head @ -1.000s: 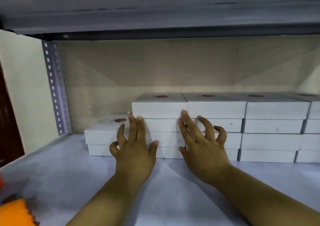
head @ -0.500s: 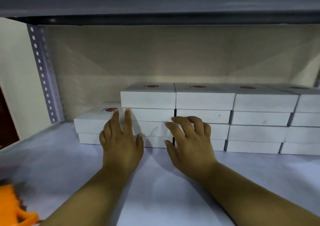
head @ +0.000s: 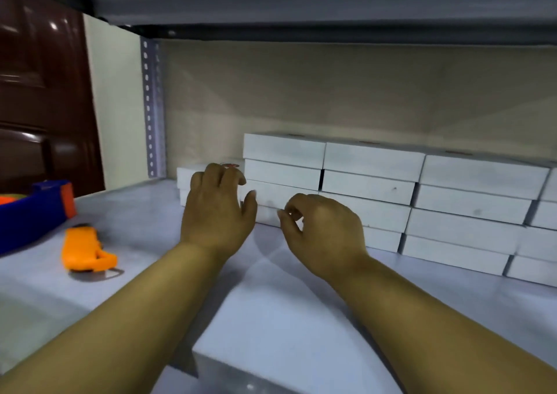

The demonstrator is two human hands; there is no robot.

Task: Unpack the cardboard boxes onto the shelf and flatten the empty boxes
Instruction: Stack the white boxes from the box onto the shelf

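1. both bare forearms reach in over the grey shelf (head: 422, 285), under the dark underside of the shelf above.
2. the left hand (head: 215, 209) hovers in front of the left end of the white boxes (head: 370, 182); its fingers curl loosely downward at the knuckles and grip nothing i can see. whether the fingertips touch the low box behind them i cannot tell.
3. the right hand (head: 324, 232) sits just to the 3 o'clock side of the left hand, fingers bent inward with the thumb and forefinger tips drawn close, holding nothing that shows.
4. the white boxes stand in a row of stacks along the back of the shelf, each full stack four high, running from the centre out toward 3 o'clock; the stacks sit close side by side with thin dark gaps between.
5. at the left end, toward 10 o'clock of the left hand, a lower stack (head: 188, 176) is partly hidden by that hand; a small red mark shows on its top.
6. a larger white box (head: 271, 333) lies flat on the shelf at 6 o'clock, between the two forearms.
7. an orange utility knife (head: 86, 250) lies on the shelf at 9 o'clock, well apart from the hands.
8. beyond it, at the left edge, sits a blue and orange tape dispenser (head: 36, 206).
9. a perforated metal upright (head: 153, 107) stands at the shelf's back left corner, with a dark brown door (head: 42, 92) further left.
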